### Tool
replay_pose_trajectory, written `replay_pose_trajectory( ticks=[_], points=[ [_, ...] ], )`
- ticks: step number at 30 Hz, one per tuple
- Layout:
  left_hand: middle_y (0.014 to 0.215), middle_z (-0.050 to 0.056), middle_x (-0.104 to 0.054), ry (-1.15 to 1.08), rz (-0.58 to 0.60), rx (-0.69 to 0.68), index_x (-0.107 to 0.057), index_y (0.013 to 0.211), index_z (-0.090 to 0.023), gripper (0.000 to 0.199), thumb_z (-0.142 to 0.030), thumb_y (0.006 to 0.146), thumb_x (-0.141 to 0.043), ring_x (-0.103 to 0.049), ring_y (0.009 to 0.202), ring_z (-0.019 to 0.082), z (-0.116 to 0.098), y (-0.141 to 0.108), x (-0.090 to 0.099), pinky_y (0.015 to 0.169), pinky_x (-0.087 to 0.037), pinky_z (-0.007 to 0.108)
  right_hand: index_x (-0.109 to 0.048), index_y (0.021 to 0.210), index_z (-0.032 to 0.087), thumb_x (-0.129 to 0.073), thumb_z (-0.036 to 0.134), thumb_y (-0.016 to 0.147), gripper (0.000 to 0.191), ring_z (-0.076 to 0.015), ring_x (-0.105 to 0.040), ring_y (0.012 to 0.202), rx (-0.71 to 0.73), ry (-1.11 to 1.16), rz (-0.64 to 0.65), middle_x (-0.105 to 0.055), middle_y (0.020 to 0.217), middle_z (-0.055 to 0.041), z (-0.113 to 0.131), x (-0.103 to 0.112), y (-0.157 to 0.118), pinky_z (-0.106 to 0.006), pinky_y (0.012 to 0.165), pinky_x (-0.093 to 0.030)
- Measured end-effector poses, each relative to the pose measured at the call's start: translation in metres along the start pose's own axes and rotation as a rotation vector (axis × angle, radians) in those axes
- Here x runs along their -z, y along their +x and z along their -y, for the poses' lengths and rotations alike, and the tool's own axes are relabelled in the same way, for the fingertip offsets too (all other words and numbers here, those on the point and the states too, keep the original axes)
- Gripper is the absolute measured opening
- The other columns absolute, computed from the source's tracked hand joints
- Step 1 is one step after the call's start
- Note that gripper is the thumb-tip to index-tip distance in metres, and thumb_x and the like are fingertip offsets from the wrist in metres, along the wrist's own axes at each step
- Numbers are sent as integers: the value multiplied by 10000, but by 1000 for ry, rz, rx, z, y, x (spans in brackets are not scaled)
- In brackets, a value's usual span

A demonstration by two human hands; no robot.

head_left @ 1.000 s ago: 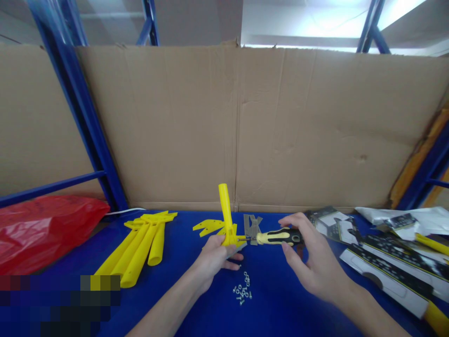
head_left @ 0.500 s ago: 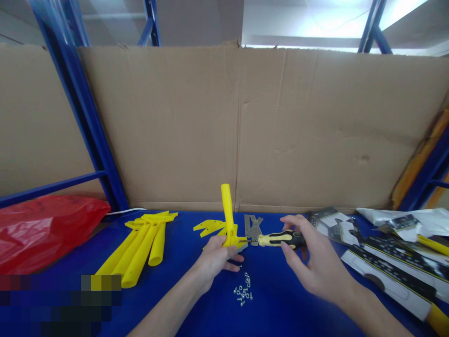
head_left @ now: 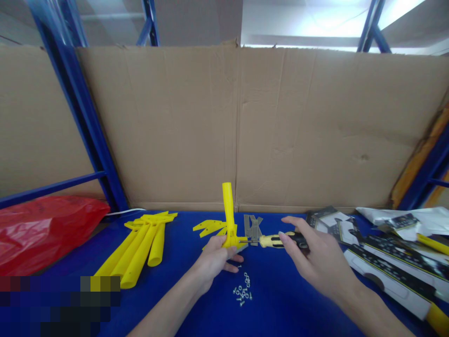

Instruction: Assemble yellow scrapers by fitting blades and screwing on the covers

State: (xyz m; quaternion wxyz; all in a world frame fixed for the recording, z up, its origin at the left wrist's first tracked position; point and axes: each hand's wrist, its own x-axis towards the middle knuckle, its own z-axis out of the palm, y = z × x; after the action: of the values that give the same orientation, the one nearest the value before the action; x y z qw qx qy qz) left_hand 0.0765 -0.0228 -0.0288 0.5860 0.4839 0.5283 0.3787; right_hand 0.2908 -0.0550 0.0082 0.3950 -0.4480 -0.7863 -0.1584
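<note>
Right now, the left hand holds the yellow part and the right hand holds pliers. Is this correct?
Not quite: the head view shows a screwdriver in the right hand, not pliers. The left hand does hold the yellow part.

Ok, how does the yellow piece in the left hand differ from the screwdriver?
The yellow piece stands nearly upright; the screwdriver points sideways. The yellow piece is plain yellow, the screwdriver's handle pale yellow and black. The left hand grips the yellow piece; the right hand is on the screwdriver. Both are long.

Left: handles | right: packages | centre-front: fasteners | centre-back: blades | behind table: cardboard
</note>
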Motion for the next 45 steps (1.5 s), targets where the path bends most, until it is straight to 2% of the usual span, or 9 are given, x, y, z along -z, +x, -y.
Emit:
replay_pose_trajectory(
  ticks=[3, 5, 9, 14, 21, 27, 34, 37, 45],
  points=[
    [1121, 138, -650, -8, -16, 0, -609, 1037, -112, 304, -168, 738, -602, -637, 783, 180, 1, 0, 0, 553, -482, 239, -470, 1140, 153, -452, 249, 874, 283, -168, -655, 630, 20, 99, 36, -650, 971, -120, 3, 3, -1, -263, 505, -520],
    [1101, 133, -658, -14, -29, 3, -611, 1023, -116, 287, -167, 741, -603, -637, 777, 177, 1, 0, 0, 554, -484, 234, -449, 1151, 162, -458, 212, 858, 298, -169, -658, 681, 26, 148, 68, -620, 1037, -132, 5, 4, -2, -260, 524, -530],
    [1088, 133, -664, -13, -46, 15, -619, 996, -117, 266, -175, 736, -618, -638, 773, 180, 1, -1, -1, 548, -484, 235, -486, 1123, 161, -466, 244, 872, 266, -194, -679, 703, 68, 88, 49, -666, 972, -122, 3, 2, -1, -283, 564, -545],
    [1085, 127, -662, 1, -32, -2, -624, 1004, -115, 263, -152, 747, -584, -640, 771, 176, 1, 0, -1, 550, -488, 236, -563, 1036, 143, -421, 316, 913, 255, -206, -682, 546, 54, -47, 22, -720, 755, -81, 1, 0, 0, -283, 461, -507],
    [1064, 122, -668, -11, -35, 5, -626, 1005, -120, 274, -168, 736, -605, -637, 764, 174, 2, 1, -1, 561, -487, 240, -482, 1124, 164, -453, 211, 844, 285, -185, -656, 691, 50, 111, 88, -631, 1003, -119, 6, 7, -1, -296, 564, -543],
    [1083, 130, -663, -12, -44, 8, -629, 998, -117, 269, -161, 734, -597, -635, 752, 171, 0, 0, -2, 558, -485, 241, -498, 1102, 177, -442, 242, 895, 224, -215, -681, 770, 116, 47, 56, -658, 948, -102, 5, 4, -3, -307, 593, -553],
    [1076, 123, -665, 1, -27, 6, -621, 1006, -117, 261, -154, 752, -572, -634, 762, 163, 1, -1, -1, 553, -484, 222, -566, 997, 155, -368, 328, 955, 267, -205, -704, 604, 117, -86, -6, -730, 804, -87, 2, 1, -1, -280, 497, -525],
    [1084, 121, -661, 6, -13, -2, -617, 1016, -119, 260, -141, 767, -544, -635, 768, 162, 1, -1, 0, 558, -491, 225, -593, 929, 159, -377, 346, 950, 286, -197, -694, 545, 85, -88, 19, -734, 739, -68, 0, 0, 0, -268, 460, -502],
    [1090, 131, -653, 2, -38, 3, -603, 1021, -110, 271, -126, 758, -542, -643, 764, 168, 2, 2, -1, 553, -501, 233, -475, 1148, 170, -455, 212, 833, 318, -215, -669, 793, 45, 82, 108, -617, 1062, -131, 8, 5, -2, -327, 620, -559]
  ],
)
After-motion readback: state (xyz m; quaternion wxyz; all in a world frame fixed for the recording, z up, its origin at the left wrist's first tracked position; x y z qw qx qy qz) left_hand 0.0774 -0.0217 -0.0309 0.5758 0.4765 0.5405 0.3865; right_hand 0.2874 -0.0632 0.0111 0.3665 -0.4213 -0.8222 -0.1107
